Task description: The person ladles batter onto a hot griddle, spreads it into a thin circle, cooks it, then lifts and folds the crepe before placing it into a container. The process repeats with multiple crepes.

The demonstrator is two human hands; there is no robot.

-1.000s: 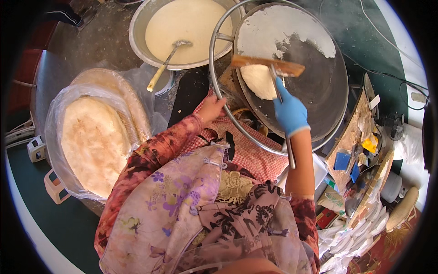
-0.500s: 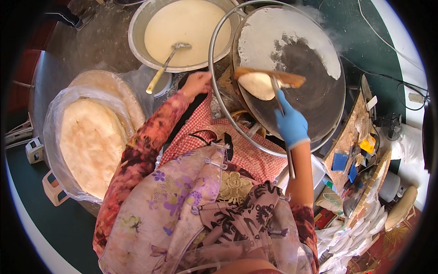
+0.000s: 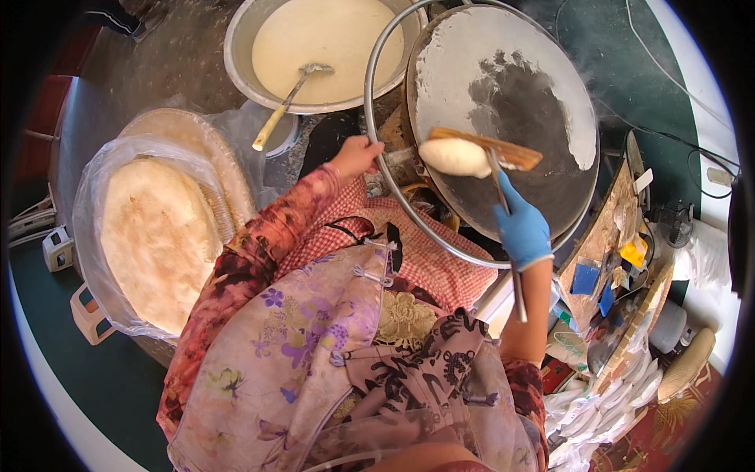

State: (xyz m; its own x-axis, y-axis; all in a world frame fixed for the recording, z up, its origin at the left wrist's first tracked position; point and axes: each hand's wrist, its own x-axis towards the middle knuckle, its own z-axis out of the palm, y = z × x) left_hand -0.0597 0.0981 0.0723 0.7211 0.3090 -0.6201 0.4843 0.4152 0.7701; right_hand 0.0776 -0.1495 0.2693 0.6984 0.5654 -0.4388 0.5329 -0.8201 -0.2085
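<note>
A round dark griddle (image 3: 543, 118) lies at the upper right, with a white batter layer (image 3: 456, 47) around its far and side edges and a dark patch bare in the middle. My right hand (image 3: 525, 230), in a blue glove, is closed round the metal handle of a spreader (image 3: 523, 149) with a wooden blade. A pale lump of batter (image 3: 454, 157) clings against the blade, over the griddle's near left part. My bare left hand (image 3: 359, 157) is closed at the metal ring (image 3: 370, 94) that circles the griddle; its fingertips are partly hidden.
A metal basin (image 3: 236, 55) of pale batter stands left of the griddle, a yellow-handled ladle (image 3: 275, 126) resting in it. At the left, flat round breads (image 3: 157, 244) are stacked in a plastic-lined basket (image 3: 90, 212). Boards and packets (image 3: 609, 259) crowd the right side.
My right hand and the spreader have moved slightly right and nearer me. My left hand has come right onto the ring. The batter layer now reaches lower along both sides of the griddle.
</note>
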